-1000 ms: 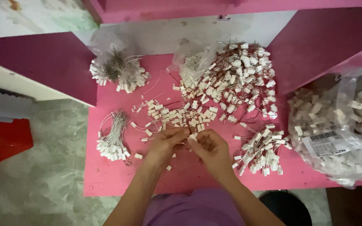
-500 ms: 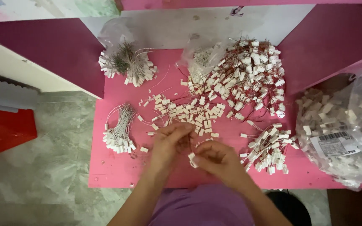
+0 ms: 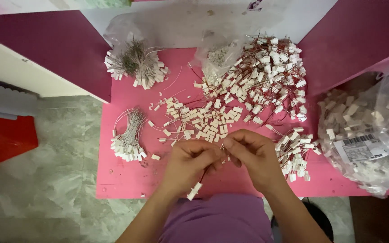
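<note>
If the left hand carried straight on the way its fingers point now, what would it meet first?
The left hand points right, at the right hand. Their fingertips already meet around a thin red wire with a white connector, so it would press into the right hand's fingers at once.

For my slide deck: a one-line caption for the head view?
Left hand and right hand pinch a red wire with white plastic connector over a pink table.

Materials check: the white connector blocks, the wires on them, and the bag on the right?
White connector blocks: likely moulded plastic, matte, uniform boxy shapes. Wire held between left hand and right hand: thin red insulated lead, probably plastic-sheathed; conductor not visible. Bag: clear thin plastic film, glossy, wrinkled, contents showing through.
</note>
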